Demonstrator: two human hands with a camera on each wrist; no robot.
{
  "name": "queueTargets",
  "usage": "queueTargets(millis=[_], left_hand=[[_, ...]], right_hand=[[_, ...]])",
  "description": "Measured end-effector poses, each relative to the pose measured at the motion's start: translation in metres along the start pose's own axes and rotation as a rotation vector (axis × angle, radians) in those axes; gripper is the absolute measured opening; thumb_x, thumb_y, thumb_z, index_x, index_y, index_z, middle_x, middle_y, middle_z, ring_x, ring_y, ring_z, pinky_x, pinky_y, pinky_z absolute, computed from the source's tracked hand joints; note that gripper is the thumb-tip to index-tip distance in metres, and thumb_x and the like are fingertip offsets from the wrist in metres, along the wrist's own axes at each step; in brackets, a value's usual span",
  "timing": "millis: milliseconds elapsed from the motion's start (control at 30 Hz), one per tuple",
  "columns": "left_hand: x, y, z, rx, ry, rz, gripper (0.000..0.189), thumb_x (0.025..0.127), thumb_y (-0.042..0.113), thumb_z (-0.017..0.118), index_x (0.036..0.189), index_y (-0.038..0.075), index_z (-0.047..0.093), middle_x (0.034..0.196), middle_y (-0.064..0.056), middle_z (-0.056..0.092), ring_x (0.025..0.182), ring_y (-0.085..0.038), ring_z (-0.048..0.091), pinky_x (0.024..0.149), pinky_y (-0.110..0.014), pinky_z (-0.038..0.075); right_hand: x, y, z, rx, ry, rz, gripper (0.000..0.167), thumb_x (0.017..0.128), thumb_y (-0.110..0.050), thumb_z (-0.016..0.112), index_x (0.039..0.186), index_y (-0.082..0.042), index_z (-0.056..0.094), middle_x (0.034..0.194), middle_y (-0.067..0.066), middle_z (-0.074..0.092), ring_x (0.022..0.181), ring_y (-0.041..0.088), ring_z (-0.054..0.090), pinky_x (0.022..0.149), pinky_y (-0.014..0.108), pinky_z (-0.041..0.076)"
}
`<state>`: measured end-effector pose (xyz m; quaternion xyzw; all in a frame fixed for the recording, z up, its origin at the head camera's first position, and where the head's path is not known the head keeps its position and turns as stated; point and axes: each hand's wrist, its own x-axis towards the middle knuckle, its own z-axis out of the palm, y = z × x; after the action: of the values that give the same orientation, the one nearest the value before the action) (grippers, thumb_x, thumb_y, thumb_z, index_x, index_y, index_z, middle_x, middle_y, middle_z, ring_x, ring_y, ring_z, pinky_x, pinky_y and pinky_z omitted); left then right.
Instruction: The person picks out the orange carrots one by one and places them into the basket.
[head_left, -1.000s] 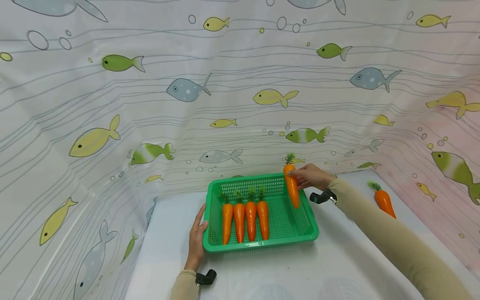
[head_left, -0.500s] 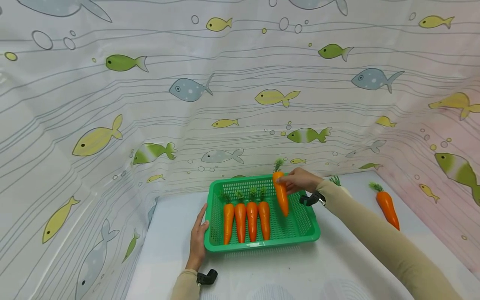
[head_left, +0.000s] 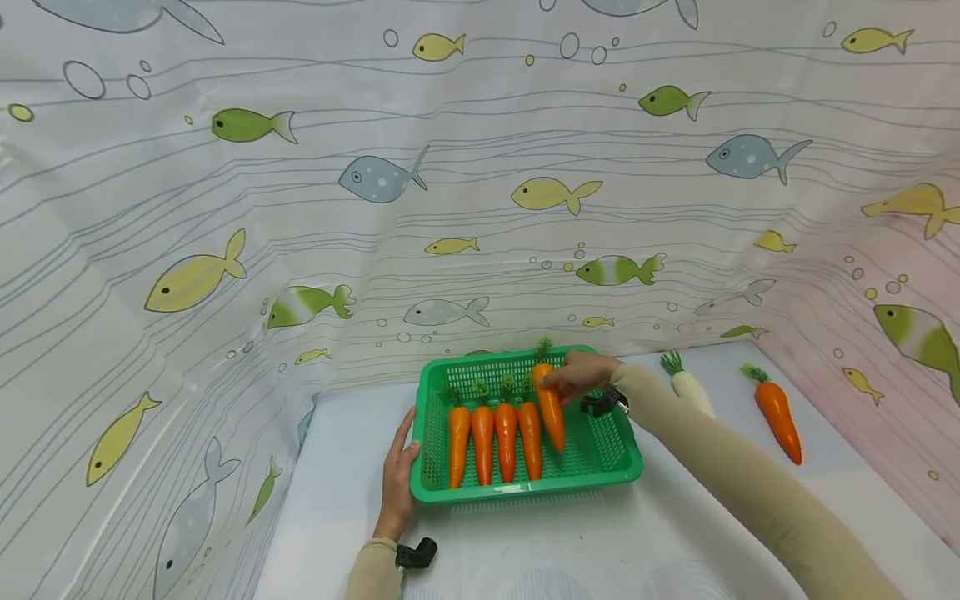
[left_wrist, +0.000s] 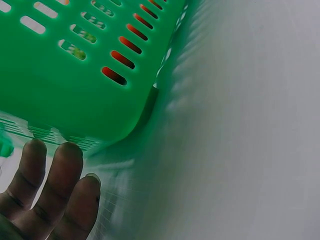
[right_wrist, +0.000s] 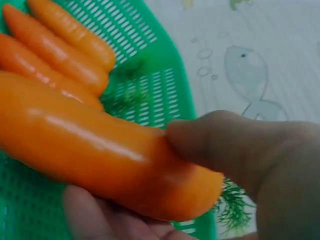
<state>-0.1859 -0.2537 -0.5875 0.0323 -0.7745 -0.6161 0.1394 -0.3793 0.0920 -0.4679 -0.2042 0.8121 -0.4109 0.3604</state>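
My right hand (head_left: 581, 373) pinches an orange carrot (head_left: 551, 412) near its leafy top, thumb on one side and fingers beneath in the right wrist view. The carrot hangs tip down inside a green slotted basket (head_left: 525, 492), just right of several other carrots (head_left: 507, 442) lying side by side. Their leafy tops point toward the back wall of the basket. At the left wall of the basket, my left hand (head_left: 397, 483) rests with fingers extended along the outside. In the left wrist view, fingertips (left_wrist: 67, 155) touch the green plastic near a lower corner.
Right of the basket, a white radish (head_left: 692, 392) with green leaves lies on the white table (head_left: 330, 475), partly behind the right sleeve. Another carrot (head_left: 778, 417) lies farther right. A fish-patterned sheet (head_left: 465, 200) rises behind and beside the table.
My right hand has carried the carrot left and lower into the basket, close to the row. The radish has come into view behind the sleeve. My left hand stays at the basket.
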Motion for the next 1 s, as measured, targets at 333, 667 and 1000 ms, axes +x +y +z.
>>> queueTargets(millis=[333, 667, 1000], left_hand=[[-0.001, -0.002, 0.000, 0.006, 0.016, 0.008, 0.054, 0.113, 0.026, 0.034, 0.167, 0.034, 0.035, 0.175, 0.002, 0.031, 0.160, -0.026, 0.029, 0.117, -0.020, 0.027], [-0.001, -0.001, 0.000, 0.003, 0.009, 0.015, 0.055, 0.113, 0.027, 0.035, 0.167, 0.033, 0.035, 0.175, 0.001, 0.030, 0.161, -0.027, 0.028, 0.115, -0.015, 0.026], [0.000, -0.001, 0.001, -0.010, 0.005, 0.019, 0.055, 0.113, 0.026, 0.034, 0.168, 0.031, 0.035, 0.175, 0.001, 0.029, 0.161, -0.026, 0.027, 0.114, -0.013, 0.026]], right_hand=[[0.017, 0.011, 0.012, -0.046, -0.065, 0.072, 0.035, 0.107, -0.025, 0.063, 0.111, 0.007, 0.076, 0.102, 0.014, 0.079, 0.087, 0.019, 0.077, 0.090, 0.042, 0.063], [0.013, 0.017, 0.027, -0.213, -0.033, 0.114, 0.035, 0.105, -0.028, 0.063, 0.095, 0.001, 0.078, 0.088, 0.017, 0.079, 0.065, 0.013, 0.069, 0.063, 0.025, 0.053], [0.018, 0.025, 0.031, -0.055, 0.004, 0.138, 0.030, 0.104, -0.023, 0.064, 0.113, 0.006, 0.069, 0.095, 0.014, 0.078, 0.087, 0.028, 0.076, 0.074, 0.032, 0.062]])
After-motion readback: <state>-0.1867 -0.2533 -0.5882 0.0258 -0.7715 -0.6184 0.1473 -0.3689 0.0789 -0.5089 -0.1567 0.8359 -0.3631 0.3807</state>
